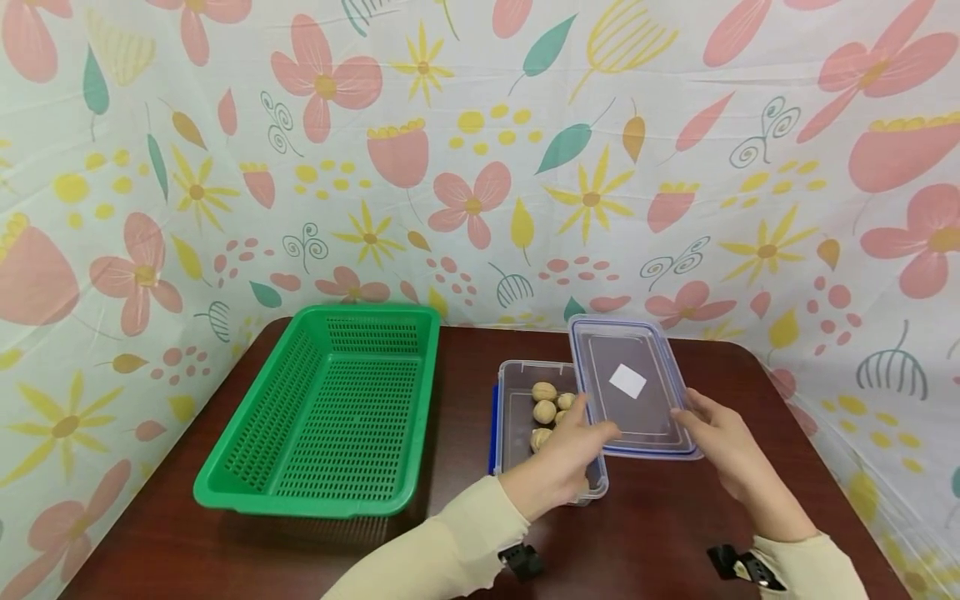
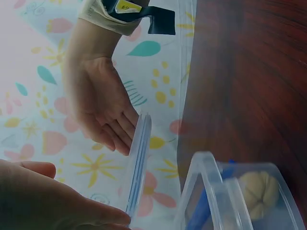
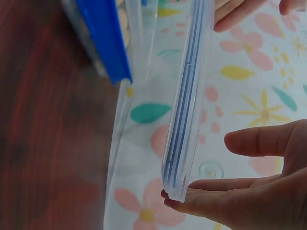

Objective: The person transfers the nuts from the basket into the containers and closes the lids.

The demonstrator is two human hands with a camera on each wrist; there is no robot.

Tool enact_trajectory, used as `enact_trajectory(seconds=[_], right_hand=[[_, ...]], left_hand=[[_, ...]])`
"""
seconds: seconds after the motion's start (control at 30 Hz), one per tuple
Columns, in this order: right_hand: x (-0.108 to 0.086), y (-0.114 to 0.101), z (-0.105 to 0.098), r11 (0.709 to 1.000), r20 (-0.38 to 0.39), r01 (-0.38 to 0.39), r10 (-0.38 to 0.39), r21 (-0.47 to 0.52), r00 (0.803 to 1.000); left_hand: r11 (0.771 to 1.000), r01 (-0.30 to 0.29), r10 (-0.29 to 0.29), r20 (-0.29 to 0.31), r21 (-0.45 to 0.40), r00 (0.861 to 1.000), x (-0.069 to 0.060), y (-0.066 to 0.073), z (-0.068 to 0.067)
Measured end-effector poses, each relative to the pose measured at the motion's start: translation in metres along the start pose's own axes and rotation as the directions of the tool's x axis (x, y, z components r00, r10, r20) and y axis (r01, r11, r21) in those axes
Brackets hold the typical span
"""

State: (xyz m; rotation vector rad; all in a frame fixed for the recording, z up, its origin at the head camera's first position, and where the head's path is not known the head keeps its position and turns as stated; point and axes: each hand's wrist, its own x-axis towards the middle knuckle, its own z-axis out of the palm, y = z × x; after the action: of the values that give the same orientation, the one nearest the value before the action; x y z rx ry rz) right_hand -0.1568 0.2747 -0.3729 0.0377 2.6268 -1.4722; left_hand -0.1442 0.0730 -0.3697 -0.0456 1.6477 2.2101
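A clear plastic lid [image 1: 651, 400] with a blue seal and a small white label [image 1: 627, 381] is raised between my two hands. Straight fingers of my left hand [image 1: 555, 462] touch its left edge, thumb apart from it. On the opposite side, my right hand [image 1: 723, 437] supports the edge on extended fingers, and its thumb also stands clear of the lid. Below and to the left sits an uncovered clear plastic container [image 1: 513, 450] holding several walnuts [image 1: 544, 411]. The lid and my left hand hide the container's right part.
A green perforated plastic basket [image 1: 426, 400] stands left of the container on the dark reddish-brown table [image 1: 465, 375]. A blue latch flap [image 1: 492, 429] runs along the container's left side. Behind the table hangs a floral-printed cloth [image 1: 472, 275].
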Motion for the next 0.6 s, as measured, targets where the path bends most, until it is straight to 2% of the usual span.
enact_trajectory(seconds=[0.17,0.33,0.6], right_hand=[[0.003,-0.014,0.017,0.999,0.016,0.033,-0.033,0.01,0.999],[0.008,-0.027,0.036,0.999,0.014,0.047,-0.048,0.022,0.999],[0.012,-0.047,0.063,0.985,0.014,0.028,-0.031,0.168,0.999]], left_hand=[[1.0,-0.021,0.021,0.003,0.008,1.0,-0.007,0.006,-0.02],[0.998,-0.063,0.063,0.034,0.011,0.997,-0.012,0.01,-0.043],[0.991,-0.136,0.135,0.01,0.023,0.991,-0.014,0.01,-0.073]])
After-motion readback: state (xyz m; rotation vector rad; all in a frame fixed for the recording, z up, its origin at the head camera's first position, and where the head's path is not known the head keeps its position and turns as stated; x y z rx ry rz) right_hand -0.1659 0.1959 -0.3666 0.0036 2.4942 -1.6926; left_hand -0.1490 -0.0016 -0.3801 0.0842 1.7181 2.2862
